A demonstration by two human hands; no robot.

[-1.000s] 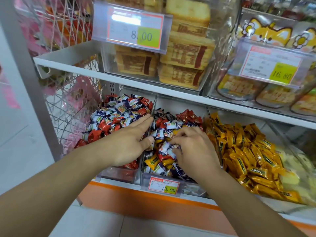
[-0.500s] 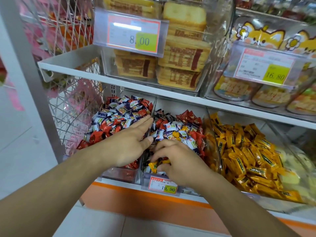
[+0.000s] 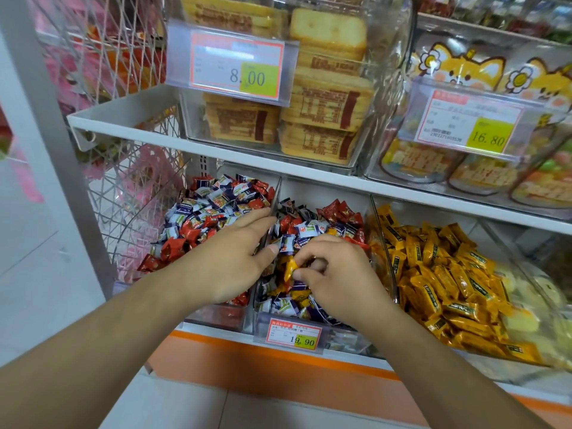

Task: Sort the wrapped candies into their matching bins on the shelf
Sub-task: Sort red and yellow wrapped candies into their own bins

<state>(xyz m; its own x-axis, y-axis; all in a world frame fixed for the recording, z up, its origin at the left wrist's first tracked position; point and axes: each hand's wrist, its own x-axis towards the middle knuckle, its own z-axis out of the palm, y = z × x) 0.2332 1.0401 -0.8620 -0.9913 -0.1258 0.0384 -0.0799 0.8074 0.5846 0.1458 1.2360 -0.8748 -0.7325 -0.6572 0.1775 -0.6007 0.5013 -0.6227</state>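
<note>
A yellow-wrapped candy (image 3: 291, 268) is pinched between the thumb and curled fingers of the right hand (image 3: 337, 280), just above the mixed heap in the middle bin (image 3: 309, 320) on the lower shelf (image 3: 216, 331). The left hand (image 3: 230, 258) is laid flat with fingers straight across the divider between the left bin (image 3: 216, 317), filled with red and blue-white candies, and the middle one, its fingertips reaching toward the back. The right bin (image 3: 385, 243), just beside the middle bin, is filled with yellow candies (image 3: 448, 280), and a price tag (image 3: 294, 335) marked 19.90 is fixed to the middle bin's front edge.
</note>
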